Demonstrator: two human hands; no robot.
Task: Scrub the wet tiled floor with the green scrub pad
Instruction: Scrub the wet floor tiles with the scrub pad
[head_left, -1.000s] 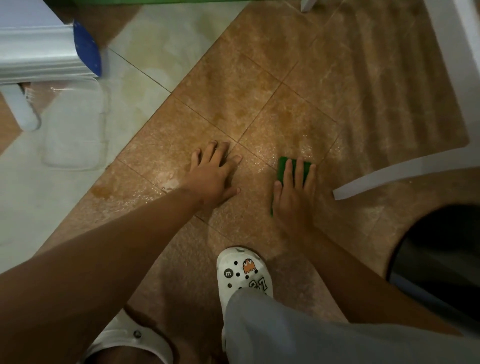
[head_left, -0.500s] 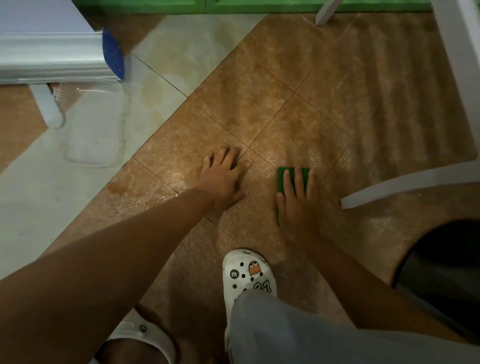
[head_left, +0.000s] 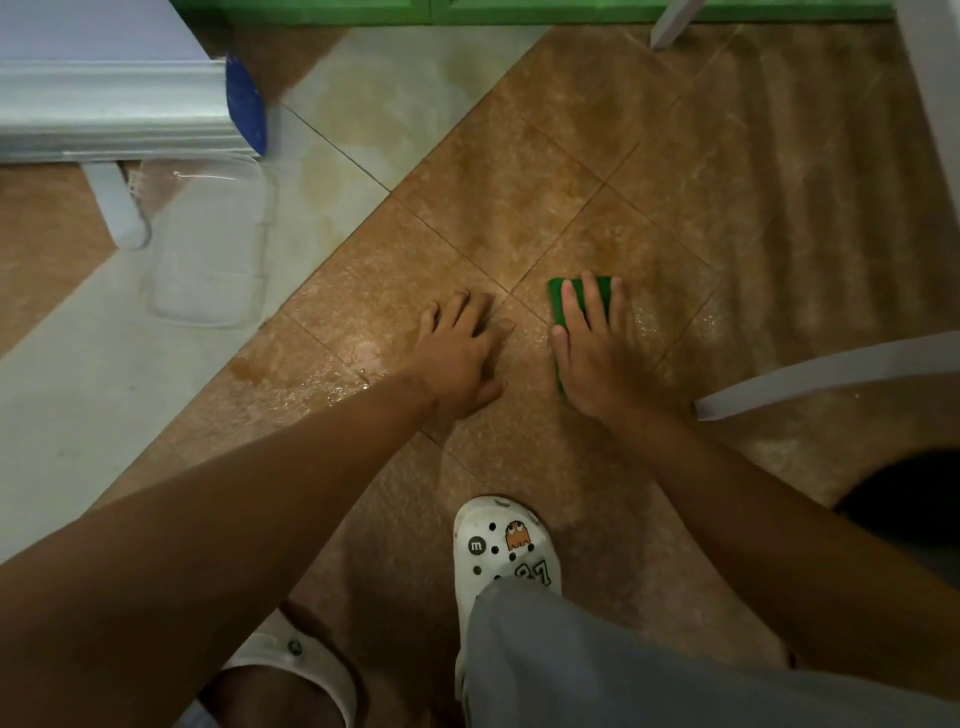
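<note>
- Head view looks steeply down at a tiled floor (head_left: 519, 171) laid on the diagonal, with brown mottled tiles across the centre and right.
- Pale cream tiles (head_left: 78, 415) form a band running from lower left to upper centre.
- Grout lines cross just ahead of the hands; the surface near them carries a wet sheen, with a glossy patch (head_left: 322, 384) beside the left forearm.
- Left hand (head_left: 462, 353) lies palm-down on the brown tile, fingers spread and flat, holding nothing.
- Right hand (head_left: 597, 358) presses flat on the green scrub pad (head_left: 558, 301), fingers extended over its top rather than curled around it.
- Only the pad's far end and left edge show; the rest is hidden under the palm. It lies on the brown tile just right of the grout crossing.
- White clog (head_left: 506, 551) with charms stands near the bottom centre; a grey trouser leg (head_left: 623, 670) covers its rear.
- Clear plastic container (head_left: 213, 249) lies on the cream band at upper left, beside a light-coloured furniture leg (head_left: 117, 208).
- Green baseboard (head_left: 467, 10) runs along the top edge.
- White chair parts (head_left: 831, 374) enter from the right.
</note>
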